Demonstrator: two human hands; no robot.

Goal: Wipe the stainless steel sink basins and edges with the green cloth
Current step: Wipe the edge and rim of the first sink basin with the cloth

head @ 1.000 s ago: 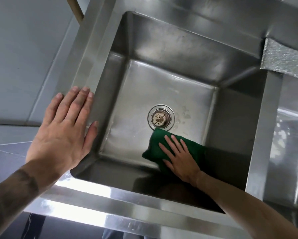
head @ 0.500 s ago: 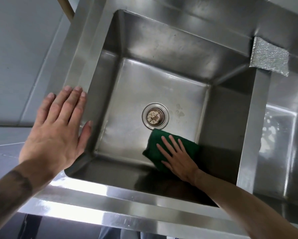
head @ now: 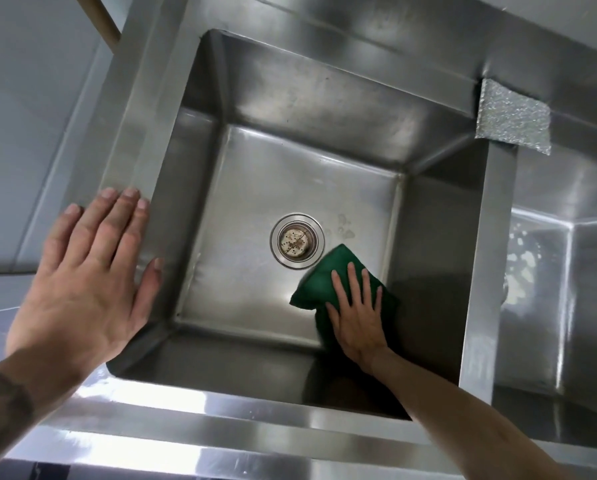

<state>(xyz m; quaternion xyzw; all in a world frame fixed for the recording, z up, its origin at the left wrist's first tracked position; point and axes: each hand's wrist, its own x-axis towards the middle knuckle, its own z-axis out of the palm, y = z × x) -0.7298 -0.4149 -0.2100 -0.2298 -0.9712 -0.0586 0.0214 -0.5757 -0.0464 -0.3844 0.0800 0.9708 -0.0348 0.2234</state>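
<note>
The cloth [head: 328, 271], dark green and folded, lies on the floor of the left basin [head: 290, 174] in its near right part. Its far corner sits just beside the drain [head: 297, 240] (whether it touches the ring I cannot tell). The right hand [head: 357, 318] lies flat on the cloth, fingers straight and slightly spread, pressing it to the steel without pinching it. To the cloth's right the basin wall is close. To its left and beyond it the floor runs on to the left and far walls, with a few droplets [head: 345, 230] near the drain.

The left hand [head: 86, 271] rests flat on the sink [head: 144, 116] along its left rim, fingers together and the thumb at the basin's inner edge.

A narrow divider [head: 487, 271] separates this basin from a second basin [head: 567, 306] on the right. A silvery pad [head: 513, 121] sits at the divider's far end. The front edge [head: 221, 420] crosses below both forearms.
</note>
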